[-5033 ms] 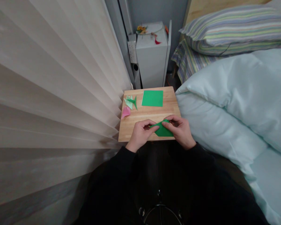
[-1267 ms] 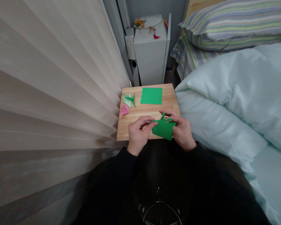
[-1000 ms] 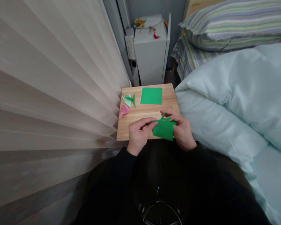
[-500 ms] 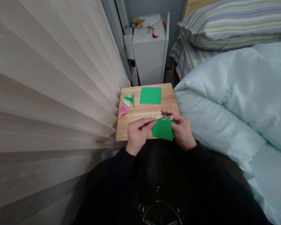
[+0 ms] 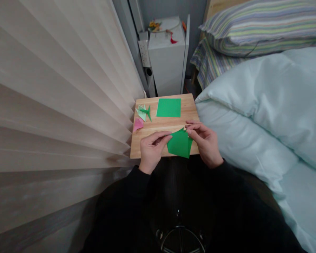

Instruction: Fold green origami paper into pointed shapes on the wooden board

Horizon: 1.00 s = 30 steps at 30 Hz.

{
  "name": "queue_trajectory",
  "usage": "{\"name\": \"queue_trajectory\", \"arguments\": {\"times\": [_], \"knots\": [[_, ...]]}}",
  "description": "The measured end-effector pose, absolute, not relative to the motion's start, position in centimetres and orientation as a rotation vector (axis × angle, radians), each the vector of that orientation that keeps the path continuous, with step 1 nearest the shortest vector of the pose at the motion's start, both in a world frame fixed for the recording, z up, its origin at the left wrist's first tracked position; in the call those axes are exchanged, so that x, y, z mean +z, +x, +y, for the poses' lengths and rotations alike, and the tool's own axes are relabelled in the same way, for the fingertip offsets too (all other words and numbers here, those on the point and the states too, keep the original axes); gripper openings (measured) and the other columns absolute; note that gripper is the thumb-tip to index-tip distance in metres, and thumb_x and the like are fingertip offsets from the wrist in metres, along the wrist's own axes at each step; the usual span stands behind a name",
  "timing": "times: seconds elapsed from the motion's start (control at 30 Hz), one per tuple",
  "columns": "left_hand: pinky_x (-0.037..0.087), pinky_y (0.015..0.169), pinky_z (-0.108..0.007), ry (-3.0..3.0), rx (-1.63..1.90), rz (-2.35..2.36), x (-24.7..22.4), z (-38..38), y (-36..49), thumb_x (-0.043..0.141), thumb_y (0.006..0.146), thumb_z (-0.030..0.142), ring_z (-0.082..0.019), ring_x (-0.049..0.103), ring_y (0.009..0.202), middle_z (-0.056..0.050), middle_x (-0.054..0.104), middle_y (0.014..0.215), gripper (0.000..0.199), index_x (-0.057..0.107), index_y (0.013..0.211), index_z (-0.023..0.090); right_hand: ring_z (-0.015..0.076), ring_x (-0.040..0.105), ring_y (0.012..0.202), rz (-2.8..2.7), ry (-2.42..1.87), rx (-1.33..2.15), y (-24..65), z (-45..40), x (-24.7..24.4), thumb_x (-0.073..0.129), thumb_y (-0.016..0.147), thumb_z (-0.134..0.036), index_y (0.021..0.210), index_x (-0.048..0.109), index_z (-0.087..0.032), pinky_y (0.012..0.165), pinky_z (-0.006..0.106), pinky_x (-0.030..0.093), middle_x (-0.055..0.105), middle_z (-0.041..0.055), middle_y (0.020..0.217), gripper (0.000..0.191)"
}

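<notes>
My left hand (image 5: 152, 149) pinches the left corner of a folded green origami paper (image 5: 178, 143) between thumb and fingers. At the paper's upper right corner is my right hand (image 5: 204, 142), with thumb and forefinger closed on the edge and the other fingers partly stretched out. The paper hangs tilted above the near edge of a small wooden table (image 5: 147, 140), its layers slightly fanned at the right. Farther back on the table lies a flat green paper square (image 5: 169, 107). Left of it are a pale and dark green folded paper piece (image 5: 144, 112) and a pink folded paper (image 5: 138, 124).
A pleated curtain (image 5: 94, 88) borders the table's left side. To the right is a bed with a pale blue quilt (image 5: 265, 105) and a striped pillow (image 5: 265, 28). Behind the table stands a white cabinet (image 5: 167, 63) with small ornaments on top. A stool base (image 5: 180, 239) shows below.
The green paper has shifted slightly left and its upper flaps now lie closer together. My right hand has moved from behind the paper's right side to its upper right corner.
</notes>
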State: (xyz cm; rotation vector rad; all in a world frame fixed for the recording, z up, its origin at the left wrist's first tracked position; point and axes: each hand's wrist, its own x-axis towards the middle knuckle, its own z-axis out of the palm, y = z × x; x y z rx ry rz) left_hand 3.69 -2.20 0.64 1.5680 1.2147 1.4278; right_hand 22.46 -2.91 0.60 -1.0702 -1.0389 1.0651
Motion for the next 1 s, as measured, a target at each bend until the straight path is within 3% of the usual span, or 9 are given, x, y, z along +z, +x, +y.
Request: {"name": "queue_trajectory", "arguments": {"times": [0.37, 0.47, 0.57, 0.73, 1.0], "knots": [[0.06, 0.068, -0.025, 1.524, 1.2, 1.055, 0.51, -1.98, 3.77, 0.08, 0.082, 0.028, -0.015, 0.073, 0.073, -0.005, 0.079, 0.086, 0.016, 0.079, 0.095, 0.018, 0.0253, 0.068, 0.113, -1.088, -1.031, 1.111, 22.52, -2.92, 0.27, 0.081, 0.079, -0.032, 0.073, 0.076, -0.027, 0.107, 0.047, 0.048, 0.075, 0.0051, 0.116, 0.009], [0.06, 0.072, -0.026, 1.579, 1.051, 1.021, 0.55, -2.05, 3.79, 0.075, 0.086, 0.025, -0.017, 0.074, 0.081, -0.008, 0.079, 0.094, 0.016, 0.078, 0.1, 0.018, 0.0246, 0.068, 0.112, -1.178, -1.066, 1.089, 22.71, -2.99, 0.46, 0.08, 0.08, -0.03, 0.073, 0.077, -0.026, 0.108, 0.046, 0.047, 0.074, 0.0056, 0.117, 0.009], [0.059, 0.076, -0.027, 1.663, 1.124, 1.094, 1.01, -2.09, 3.74, 0.071, 0.09, 0.028, -0.018, 0.072, 0.093, -0.009, 0.076, 0.103, 0.015, 0.076, 0.102, 0.019, 0.0252, 0.066, 0.116, -1.337, -1.123, 1.062, 22.77, -3.14, 0.69, 0.079, 0.082, -0.028, 0.071, 0.077, -0.025, 0.108, 0.045, 0.046, 0.073, 0.006, 0.118, 0.012], [0.053, 0.069, -0.026, 1.77, 1.097, 1.047, 1.41, -1.83, 3.74, 0.074, 0.087, 0.022, -0.015, 0.067, 0.078, -0.004, 0.072, 0.086, 0.004, 0.076, 0.088, 0.019, 0.0259, 0.066, 0.119, -1.533, -1.141, 1.026, 22.66, -3.28, 0.58, 0.078, 0.085, -0.03, 0.073, 0.077, -0.025, 0.107, 0.045, 0.047, 0.072, 0.0067, 0.12, 0.013], [0.047, 0.065, -0.025, 1.78, 0.938, 1.069, 1.16, -1.76, 3.65, 0.074, 0.086, 0.018, -0.013, 0.061, 0.071, -0.002, 0.071, 0.082, 0.003, 0.073, 0.084, 0.017, 0.0264, 0.067, 0.118, -1.702, -1.167, 0.951, 22.64, -3.32, 0.16, 0.075, 0.089, -0.029, 0.075, 0.076, -0.022, 0.105, 0.045, 0.049, 0.07, 0.0088, 0.122, 0.017]]}}
